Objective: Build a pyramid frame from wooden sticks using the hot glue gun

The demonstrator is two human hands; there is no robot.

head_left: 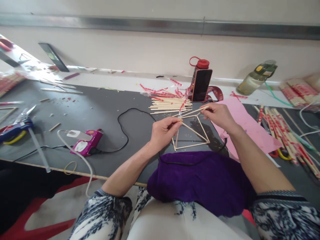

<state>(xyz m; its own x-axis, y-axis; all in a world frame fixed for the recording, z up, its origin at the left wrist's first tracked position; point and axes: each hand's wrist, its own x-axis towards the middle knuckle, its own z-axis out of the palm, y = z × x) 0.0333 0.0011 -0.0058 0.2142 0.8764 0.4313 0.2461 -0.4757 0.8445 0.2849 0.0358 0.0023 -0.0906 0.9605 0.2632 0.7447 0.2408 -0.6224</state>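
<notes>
With your body at six o'clock, the frame of thin sticks (192, 145) is on the tabletop (107, 105) in front of you, between your two hands. Your left hand (163, 131), at nine o'clock of it, has thumb and fingers closed in a pinch near the upper end of one slanting stick; the exact contact is hidden. Your right hand (218, 115), at two o'clock, is also pinched, around the outer end of a slim stick (195, 111) which reaches toward your left fingers.

To do this well, I would keep both pinches light, because such thin wood can probably bend or crack. Let the left hand be the steady one, and make the small corrections with the right. Watch that your right wrist does not push the far corner. The pile of loose sticks (170, 105) at eleven o'clock and the black cable (175, 163) at seven o'clock could catch a sleeve, so lift your forearms a little.
</notes>
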